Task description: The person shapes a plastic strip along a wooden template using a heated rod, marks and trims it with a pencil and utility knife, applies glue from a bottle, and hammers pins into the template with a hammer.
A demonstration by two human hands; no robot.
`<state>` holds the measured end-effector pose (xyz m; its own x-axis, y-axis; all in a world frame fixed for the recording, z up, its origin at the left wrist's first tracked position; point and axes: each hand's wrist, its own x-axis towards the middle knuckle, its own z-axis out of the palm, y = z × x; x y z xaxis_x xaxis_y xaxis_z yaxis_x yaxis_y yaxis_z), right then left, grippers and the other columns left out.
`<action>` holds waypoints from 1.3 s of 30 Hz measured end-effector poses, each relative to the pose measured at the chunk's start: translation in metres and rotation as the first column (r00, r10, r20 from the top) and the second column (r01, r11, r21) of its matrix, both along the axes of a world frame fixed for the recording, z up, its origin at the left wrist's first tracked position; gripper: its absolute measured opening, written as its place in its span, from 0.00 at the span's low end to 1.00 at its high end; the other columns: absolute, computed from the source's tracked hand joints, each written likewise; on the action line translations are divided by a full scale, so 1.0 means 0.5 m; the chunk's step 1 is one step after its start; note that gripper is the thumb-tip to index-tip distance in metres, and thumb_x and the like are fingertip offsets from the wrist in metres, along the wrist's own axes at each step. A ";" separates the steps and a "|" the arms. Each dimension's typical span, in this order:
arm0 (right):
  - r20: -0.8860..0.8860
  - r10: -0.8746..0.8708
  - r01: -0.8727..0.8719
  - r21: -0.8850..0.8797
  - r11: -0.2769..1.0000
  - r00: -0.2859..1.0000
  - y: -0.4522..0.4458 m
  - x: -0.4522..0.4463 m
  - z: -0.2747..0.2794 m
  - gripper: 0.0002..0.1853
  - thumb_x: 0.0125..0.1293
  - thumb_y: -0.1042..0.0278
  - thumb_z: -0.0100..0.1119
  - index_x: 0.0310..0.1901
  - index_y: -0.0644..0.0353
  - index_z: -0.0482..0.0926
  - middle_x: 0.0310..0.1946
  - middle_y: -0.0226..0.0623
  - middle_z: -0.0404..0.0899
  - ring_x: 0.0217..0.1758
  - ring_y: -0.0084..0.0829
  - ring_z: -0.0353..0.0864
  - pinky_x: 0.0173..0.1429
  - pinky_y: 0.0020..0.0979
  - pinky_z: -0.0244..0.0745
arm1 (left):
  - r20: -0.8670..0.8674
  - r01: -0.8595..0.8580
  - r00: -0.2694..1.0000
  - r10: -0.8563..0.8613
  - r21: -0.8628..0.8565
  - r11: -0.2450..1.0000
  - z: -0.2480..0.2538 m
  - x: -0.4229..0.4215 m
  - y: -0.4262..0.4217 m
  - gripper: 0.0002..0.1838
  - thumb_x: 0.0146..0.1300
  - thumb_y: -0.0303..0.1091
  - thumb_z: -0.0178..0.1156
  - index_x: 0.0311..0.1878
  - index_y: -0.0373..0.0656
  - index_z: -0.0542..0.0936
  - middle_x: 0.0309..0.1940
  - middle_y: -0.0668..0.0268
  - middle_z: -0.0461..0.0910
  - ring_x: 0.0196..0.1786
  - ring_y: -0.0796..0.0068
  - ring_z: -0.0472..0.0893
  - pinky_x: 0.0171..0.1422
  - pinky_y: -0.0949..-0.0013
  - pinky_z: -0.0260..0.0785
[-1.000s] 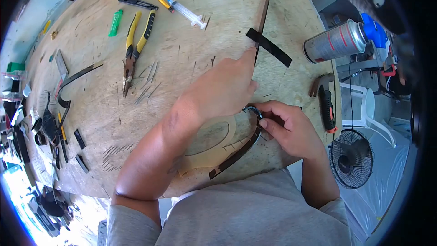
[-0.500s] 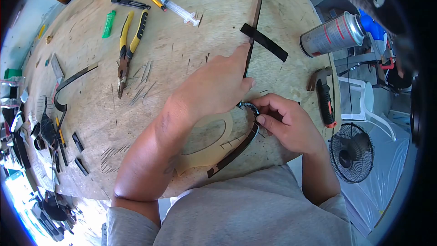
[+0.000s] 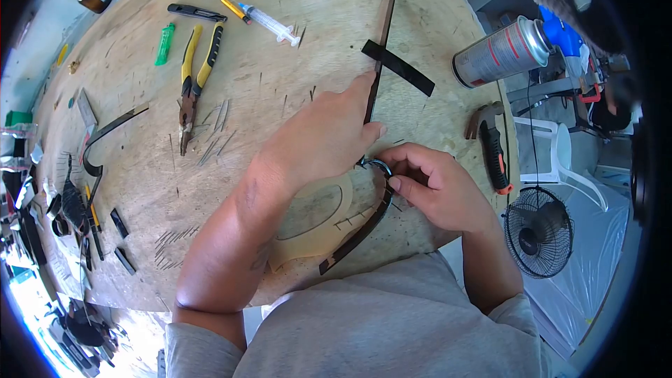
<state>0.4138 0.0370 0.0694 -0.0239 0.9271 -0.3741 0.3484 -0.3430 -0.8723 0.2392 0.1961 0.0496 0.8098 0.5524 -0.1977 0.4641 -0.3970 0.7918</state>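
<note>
My left hand (image 3: 325, 129) is closed on a long dark strip (image 3: 386, 21), with the index finger lying along it and the thumb to its right. A short black piece (image 3: 402, 68) crosses the strip just beyond the fingertip. My right hand (image 3: 437, 189) pinches the upper end of a curved dark strip (image 3: 357, 241) between thumb and fingers. By those fingertips a shiny curved edge (image 3: 380, 164) shows. A beige curved template (image 3: 304, 248) lies flat beside the curved strip, partly under my left forearm. My left hand's lower fingers are hidden.
On the wooden table (image 3: 231, 84) lie pliers (image 3: 189, 91), a green lighter (image 3: 164, 44), a syringe (image 3: 269, 24), a cutter (image 3: 196, 12) and thin loose pieces. A hammer (image 3: 493, 147) and a spray can (image 3: 500, 52) are at the right edge. A fan (image 3: 537, 231) stands beyond.
The view has shifted, so the table items appear further left. My left hand has kept its place on the long strip, and my right hand still pinches the curved one.
</note>
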 end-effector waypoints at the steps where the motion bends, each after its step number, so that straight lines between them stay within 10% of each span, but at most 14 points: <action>1: -0.005 -0.004 0.004 -0.006 1.000 1.000 -0.002 0.002 0.003 0.16 0.75 0.76 0.64 0.61 0.66 0.83 0.42 0.43 0.90 0.44 0.31 0.88 0.53 0.34 0.82 | 0.004 -0.002 1.000 0.002 0.000 1.000 -0.002 0.000 -0.001 0.41 0.73 0.40 0.66 0.83 0.33 0.63 0.55 0.34 0.85 0.59 0.33 0.85 0.67 0.45 0.76; 14: 0.112 -0.010 0.019 -0.076 0.997 0.994 -0.020 -0.018 0.031 0.12 0.71 0.75 0.70 0.52 0.69 0.81 0.38 0.47 0.90 0.41 0.37 0.92 0.47 0.38 0.83 | 0.021 0.006 1.000 -0.006 -0.009 1.000 -0.003 -0.002 0.002 0.33 0.74 0.38 0.65 0.75 0.31 0.68 0.46 0.34 0.87 0.54 0.32 0.87 0.62 0.40 0.79; 39: -0.045 -0.035 0.030 -0.087 0.996 0.998 -0.026 -0.006 0.003 0.28 0.72 0.79 0.69 0.72 0.64 0.77 0.36 0.35 0.86 0.37 0.21 0.84 0.44 0.27 0.79 | 0.064 0.004 0.998 -0.004 -0.008 1.000 -0.013 -0.001 0.007 0.34 0.71 0.37 0.67 0.76 0.33 0.70 0.47 0.36 0.88 0.55 0.32 0.86 0.63 0.41 0.78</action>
<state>0.4110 0.0238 0.0709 -0.0136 0.8921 -0.4517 0.2953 -0.4280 -0.8542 0.2388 0.1996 0.0432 0.8232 0.5476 -0.1496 0.4105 -0.3923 0.8232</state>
